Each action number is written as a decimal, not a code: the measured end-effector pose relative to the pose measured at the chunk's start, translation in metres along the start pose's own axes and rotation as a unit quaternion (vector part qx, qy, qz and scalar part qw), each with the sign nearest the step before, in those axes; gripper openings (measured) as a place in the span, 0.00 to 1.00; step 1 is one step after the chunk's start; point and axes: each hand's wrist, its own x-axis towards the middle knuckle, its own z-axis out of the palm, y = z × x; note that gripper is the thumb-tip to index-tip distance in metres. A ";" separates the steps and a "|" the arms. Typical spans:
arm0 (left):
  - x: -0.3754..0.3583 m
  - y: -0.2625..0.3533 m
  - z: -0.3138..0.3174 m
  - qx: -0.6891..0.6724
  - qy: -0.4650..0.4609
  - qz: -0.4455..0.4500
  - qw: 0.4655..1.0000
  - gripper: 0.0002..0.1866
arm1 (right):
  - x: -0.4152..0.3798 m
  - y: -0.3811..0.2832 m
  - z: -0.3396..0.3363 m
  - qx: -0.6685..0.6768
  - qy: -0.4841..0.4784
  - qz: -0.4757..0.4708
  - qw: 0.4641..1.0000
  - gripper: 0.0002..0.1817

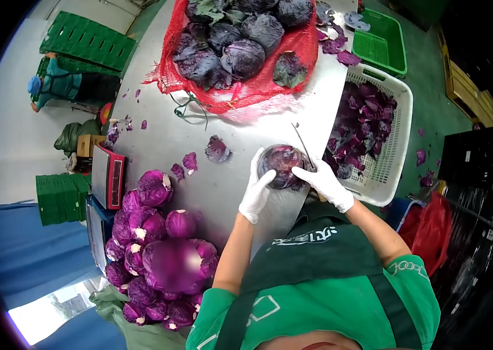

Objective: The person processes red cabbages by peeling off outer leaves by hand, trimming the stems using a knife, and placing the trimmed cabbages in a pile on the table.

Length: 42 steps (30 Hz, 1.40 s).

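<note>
A dark red cabbage (280,165) sits between my two gloved hands near the front edge of the metal table. My left hand (256,188) cups its left side, with the thumb pressed on top. In my right hand (327,182) is a knife (301,140), its thin blade pointing away from me; the right thumb also touches the cabbage. Most of the knife's handle is hidden by the fingers. A torn outer leaf (217,149) lies on the table beyond my left hand, with smaller purple scraps (189,161) beside it.
A red mesh sack (232,104) of untrimmed cabbages lies at the far side. Trimmed purple cabbages (180,223) are piled at left, near a red scale (116,182). A white basket (401,128) of leaves stands at right, before a green crate (395,44). Another person (63,86) works far left.
</note>
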 end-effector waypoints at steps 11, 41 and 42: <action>-0.023 0.013 0.008 0.537 0.023 0.095 0.838 0.55 | -0.021 0.021 -0.034 -0.317 0.074 -0.250 0.912 0.26; 0.010 0.027 0.016 0.522 0.023 -0.029 0.852 0.52 | 0.033 0.051 -0.037 -0.550 -0.097 -0.037 0.829 0.27; 0.003 0.034 0.007 0.499 0.026 -0.039 0.866 0.53 | 0.029 0.049 -0.031 -0.495 -0.072 -0.063 0.863 0.31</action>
